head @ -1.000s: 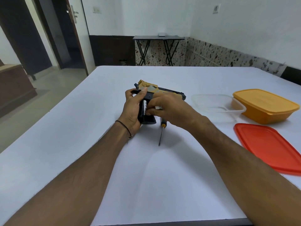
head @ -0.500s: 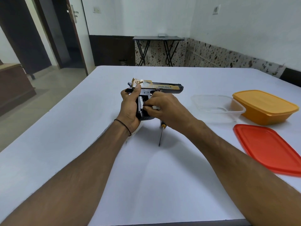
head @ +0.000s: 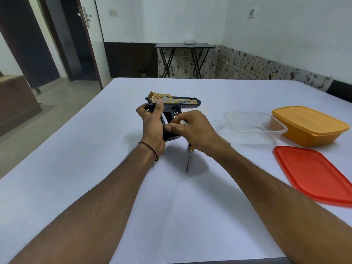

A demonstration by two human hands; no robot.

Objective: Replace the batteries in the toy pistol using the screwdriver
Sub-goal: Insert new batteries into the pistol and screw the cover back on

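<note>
Head view: left hand [head: 152, 126] clamped round the handle of the toy pistol [head: 179, 101], right hand [head: 196, 130] pinching a white battery [head: 184, 122] at that handle, the pistol's barrel now level rather than tilted as a second ago, the screwdriver [head: 189, 159] lying on the table [head: 95, 168] just nearer than the pistol.

The toy pistol [head: 179, 101] is gold on top, black below. Right of it sit a clear tub [head: 253, 130], an orange box [head: 308, 124] and a red lid [head: 314, 174]. The table [head: 95, 168] is white. The wall tiles [head: 247, 65] behind it have brown spots.
</note>
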